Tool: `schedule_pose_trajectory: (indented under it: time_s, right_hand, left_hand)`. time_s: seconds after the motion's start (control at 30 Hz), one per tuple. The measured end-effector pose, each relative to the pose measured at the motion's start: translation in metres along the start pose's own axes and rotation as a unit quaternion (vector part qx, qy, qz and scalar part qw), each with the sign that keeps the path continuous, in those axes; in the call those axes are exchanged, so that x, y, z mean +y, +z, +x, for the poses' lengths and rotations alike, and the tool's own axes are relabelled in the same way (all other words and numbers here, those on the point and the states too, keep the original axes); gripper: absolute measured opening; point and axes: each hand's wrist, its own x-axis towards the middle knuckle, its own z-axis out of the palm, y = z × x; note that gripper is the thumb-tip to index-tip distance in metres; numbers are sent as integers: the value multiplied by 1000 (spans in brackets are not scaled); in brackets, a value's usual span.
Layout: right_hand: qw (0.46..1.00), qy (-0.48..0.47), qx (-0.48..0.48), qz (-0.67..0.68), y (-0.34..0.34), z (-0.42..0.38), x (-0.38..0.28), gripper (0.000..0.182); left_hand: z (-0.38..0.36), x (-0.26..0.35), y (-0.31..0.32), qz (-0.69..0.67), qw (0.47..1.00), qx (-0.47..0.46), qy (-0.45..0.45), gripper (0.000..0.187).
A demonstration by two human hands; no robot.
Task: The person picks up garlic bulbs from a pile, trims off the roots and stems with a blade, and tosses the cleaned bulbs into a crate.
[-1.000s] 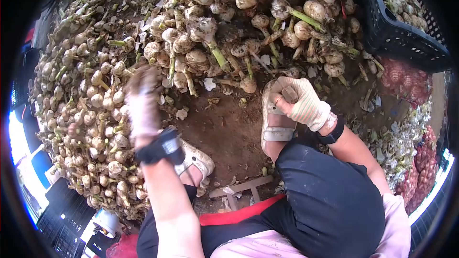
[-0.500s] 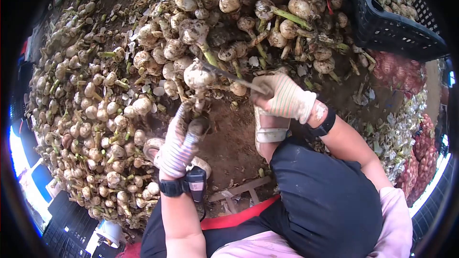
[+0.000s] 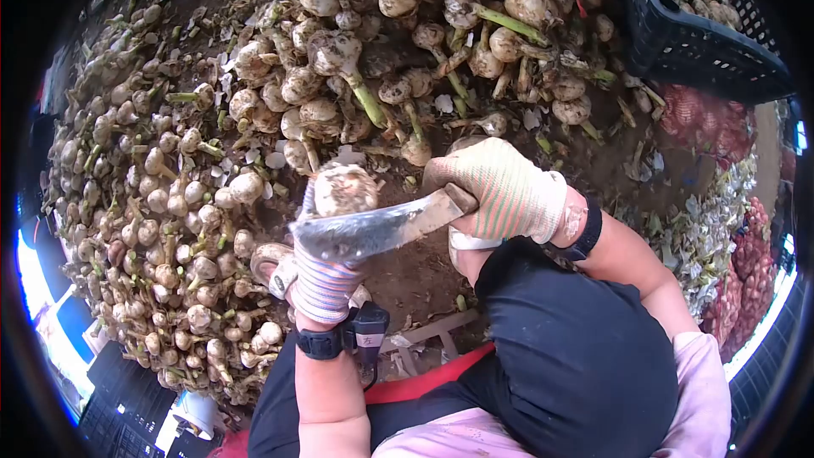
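Observation:
My right hand (image 3: 500,187), in a striped knit glove, is closed round the short handle of a broad knife (image 3: 373,231). The blade points left, its flat face showing, and passes over my left hand (image 3: 325,276). That hand, gloved alike, holds a garlic bulb (image 3: 346,190) with its root end up; most of the fingers are hidden behind the blade and the bulb. Whether the blade touches the bulb I cannot make out. Beyond my hands lies a heap of soiled garlic bulbs (image 3: 335,53) with stems on.
A large spread of garlic (image 3: 170,237) covers the ground at left. A black plastic crate (image 3: 712,42) holding bulbs stands at the upper right, near red mesh sacks (image 3: 746,263). Peelings (image 3: 708,225) lie at right. A small wooden frame (image 3: 441,332) is between my legs.
The knife has swung from edge-on above the bulb to flat across in front of it. My left hand has turned the bulb root end up, while my right hand has moved slightly down.

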Motion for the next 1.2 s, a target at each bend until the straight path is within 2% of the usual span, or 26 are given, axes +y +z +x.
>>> schedule_pose_trajectory:
  time_s: [0.03,0.1,0.13,0.17,0.23,0.27,0.3,0.37,0.4,0.43,0.5,0.53,0.57,0.6,0.63,0.67,0.7,0.77,0.8,0.83,0.9,0.97,1.03,1.1,1.17,1.2]
  right_hand:
    - [1000,1,-9,-16,0,2,-2,20]
    - [998,4,-28,-49,1,3,-4,18]
    - [998,5,-28,-49,1,2,-4,18]
    - [998,4,-43,-53,1,1,-3,18]
    - [997,4,-59,-58,1,-1,0,18]
    - [997,-6,-57,-42,4,-1,4,18]
    - [998,-16,-54,-26,6,-2,9,18]
    - [998,-46,-44,-22,14,-5,27,19]
    - [996,-78,-34,-17,16,-6,37,20]
    - [997,-70,-29,4,16,-8,47,23]
    - [998,66,-19,3,16,-18,73,25]
    - [995,70,30,63,19,-29,82,24]
    - [987,68,72,125,19,-34,84,24]
    - [978,82,96,164,19,-39,81,22]
    - [979,73,99,160,12,-36,69,22]
    - [978,126,85,140,4,-33,55,21]
    - [973,184,68,123,4,-33,47,19]
    - [966,180,82,167,14,-33,43,16]
    - [962,186,69,189,18,-32,43,15]
    - [957,192,59,211,20,-32,42,14]
    - [968,154,62,186,30,-32,46,14]
    - [952,173,36,249,33,-24,34,15]
    - [956,193,-6,222,22,-18,14,8]
    - [967,93,-20,237,18,-11,4,11]
    - [966,127,-36,225,25,-10,13,11]
    - [954,186,-44,231,36,-13,31,9]
  left_hand:
    - [0,6,2,0,1000,-2,-2,61]
    - [0,26,10,134,988,-69,-41,56]
    - [-3,25,15,71,995,-60,-41,46]
    - [-4,23,13,71,995,-60,-42,46]
    - [-5,20,12,-74,989,-76,-101,35]
    - [-7,23,14,-151,981,-105,-68,28]
    - [-10,27,21,-153,980,-106,-68,28]
    - [-15,32,32,-201,963,-117,-134,28]
    - [-11,35,28,63,977,-185,-83,33]
    - [-14,34,24,62,976,-188,-85,33]
    - [-28,26,16,-96,940,-296,-140,35]
    - [-38,13,10,77,962,-254,70,40]
    - [-41,16,14,76,964,-245,67,40]
    - [-39,23,22,-97,983,-156,-25,44]
    - [-31,28,26,-266,956,-66,-106,49]
    - [-21,22,16,-184,976,-88,-76,55]
    - [-12,13,6,-187,977,-104,-2,54]
    - [-6,23,9,-182,981,-70,13,61]
    - [-2,33,14,-212,977,-24,-30,67]
    - [3,36,16,-254,965,-51,35,61]
    - [4,48,25,-322,946,9,26,56]
    - [6,43,18,-523,851,31,-35,50]
    - [11,39,33,-652,757,23,-41,14]
    - [13,37,42,-684,720,-107,-39,12]
    - [9,34,41,-690,715,-107,-31,18]
    - [9,35,27,-673,731,-112,32,15]
